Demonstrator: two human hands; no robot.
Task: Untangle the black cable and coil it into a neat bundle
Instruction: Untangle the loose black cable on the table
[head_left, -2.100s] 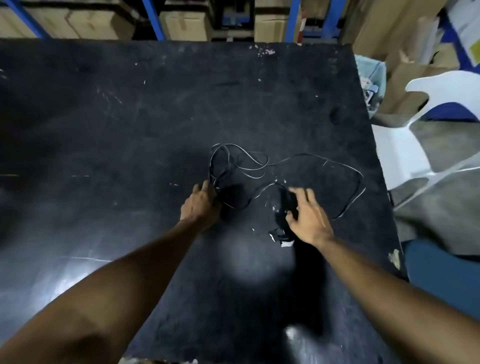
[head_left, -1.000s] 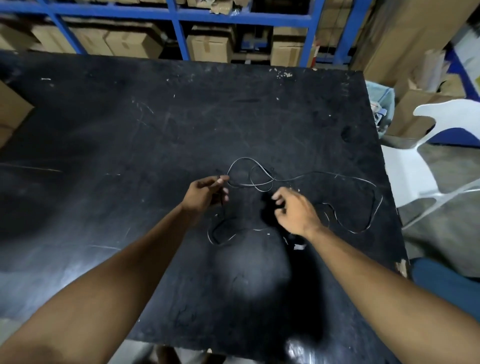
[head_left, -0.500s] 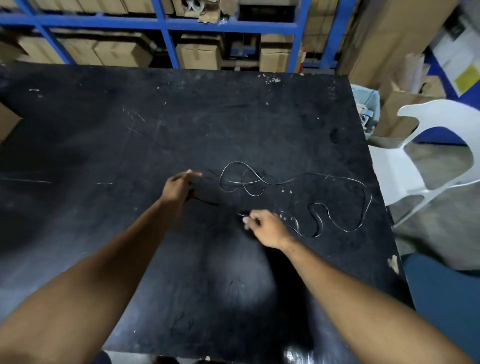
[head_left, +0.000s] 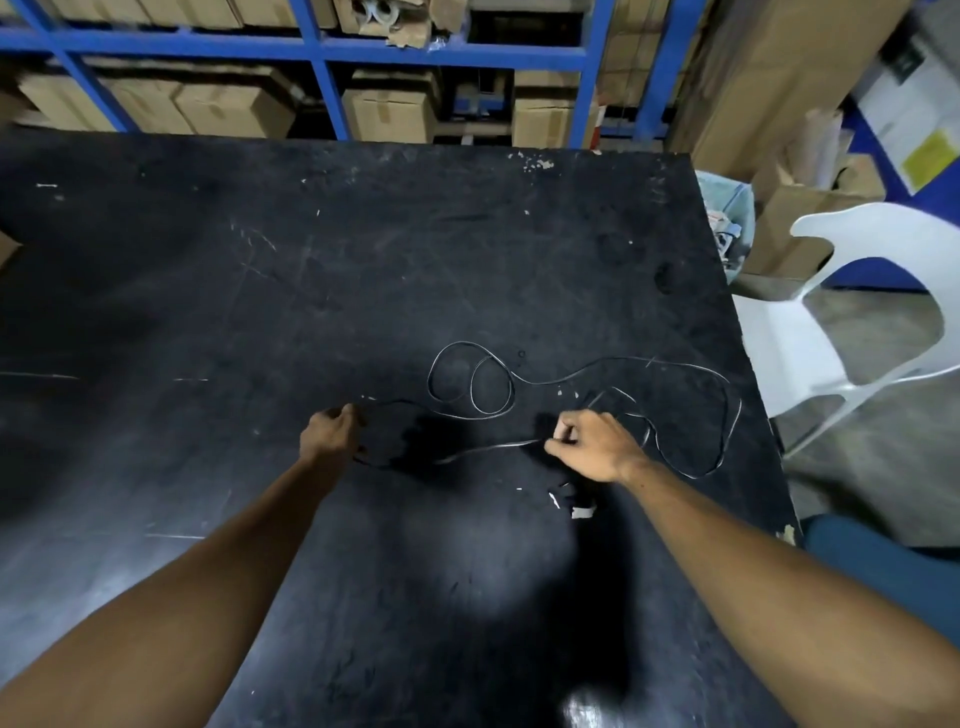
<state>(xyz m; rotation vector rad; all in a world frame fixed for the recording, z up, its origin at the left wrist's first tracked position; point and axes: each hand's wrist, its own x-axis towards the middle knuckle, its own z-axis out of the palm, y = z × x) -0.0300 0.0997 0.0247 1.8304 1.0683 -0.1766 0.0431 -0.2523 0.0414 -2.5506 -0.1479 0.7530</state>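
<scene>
Nearest, a small dark end piece with pale scraps (head_left: 571, 501) lies on the black worktop (head_left: 260, 286), just below the right wrist; whether it is the cable's plug cannot be told. Right hand (head_left: 589, 447) has its fingers (head_left: 561, 434) pinched on the black cable (head_left: 613, 370). Left hand (head_left: 330, 431) is curled shut at the end of a slack bight; its fingers look closed on the strand, though the contact is partly hidden. Between the hands the run sags in a loose curve on the surface. Beyond, two overlapping small loops (head_left: 470, 379) and a wide loop sweep toward the right edge. Judged thin, light and limp, with some memory in its curls, and a smooth jacket likely to slide. Best taken near one end and fed hand over hand, lifting loops clear, not pulling crossings tight. White plastic chair (head_left: 841, 312) stands off the edge.
</scene>
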